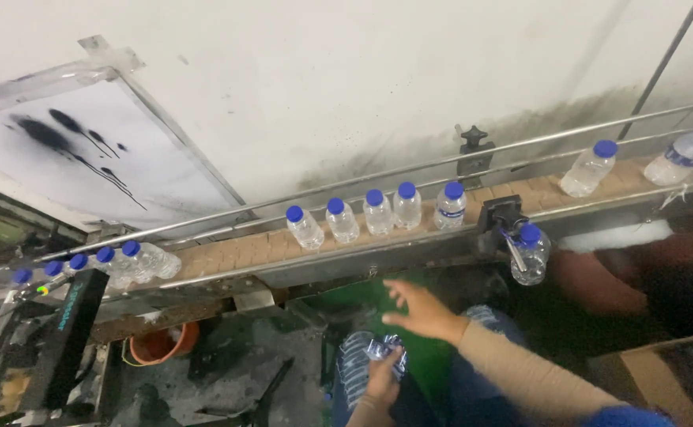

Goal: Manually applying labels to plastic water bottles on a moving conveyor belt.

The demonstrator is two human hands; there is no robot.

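Low in the frame, the left hand point(381, 381) pinches a crumpled, clear crinkly plastic wrap point(384, 348) just above the lap; it looks light, soft and slippery, best gripped by a bunched fold. The right hand point(423, 313), fingers spread and empty, reaches toward the tan slatted conveyor point(236, 251) carrying blue-capped clear plastic bottles point(376, 212).

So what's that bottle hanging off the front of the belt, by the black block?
The bottle is small, clear plastic, with a blue screw cap and a label band too blurred to make out. It sits in front of the conveyor's near rail, just below the belt, against a black bracket. It looks roughly upright, slightly tilted. Neither hand touches it; the right hand is open, lower left.
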